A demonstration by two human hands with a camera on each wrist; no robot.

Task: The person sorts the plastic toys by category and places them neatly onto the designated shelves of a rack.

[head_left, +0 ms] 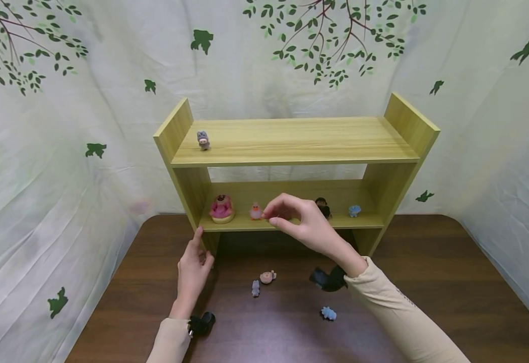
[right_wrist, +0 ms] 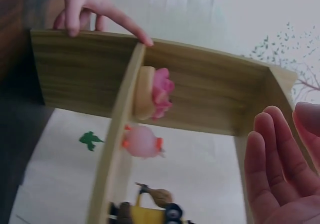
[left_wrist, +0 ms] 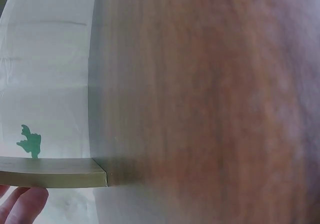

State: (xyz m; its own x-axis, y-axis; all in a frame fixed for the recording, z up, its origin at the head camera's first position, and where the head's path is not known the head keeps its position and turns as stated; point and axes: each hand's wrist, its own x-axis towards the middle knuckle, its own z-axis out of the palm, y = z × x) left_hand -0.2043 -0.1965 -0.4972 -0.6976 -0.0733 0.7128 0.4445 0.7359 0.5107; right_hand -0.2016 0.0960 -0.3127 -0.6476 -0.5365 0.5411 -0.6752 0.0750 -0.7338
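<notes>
My right hand [head_left: 307,222] hovers before the middle shelf, thumb and fingertips near a small pink duck figure [head_left: 256,211]. In the right wrist view its fingers [right_wrist: 272,159] are apart, with nothing between them, and the duck [right_wrist: 141,141] stands clear of them. My left hand [head_left: 193,269] rests on the left side panel of the wooden shelf unit [head_left: 291,141], its straight index finger touching the front edge by the middle board. A pink bear figure [head_left: 221,207] with a cream base sits left of the duck. A yellow figure with goggles [right_wrist: 150,214] shows beyond the duck.
A grey figure [head_left: 203,140] stands on the top board. A dark figure [head_left: 322,206] and a blue one [head_left: 354,210] are at the middle board's right. On the brown table [head_left: 155,282] lie a pinkish figure [head_left: 267,277], a grey one [head_left: 256,288] and a light-blue one [head_left: 328,313].
</notes>
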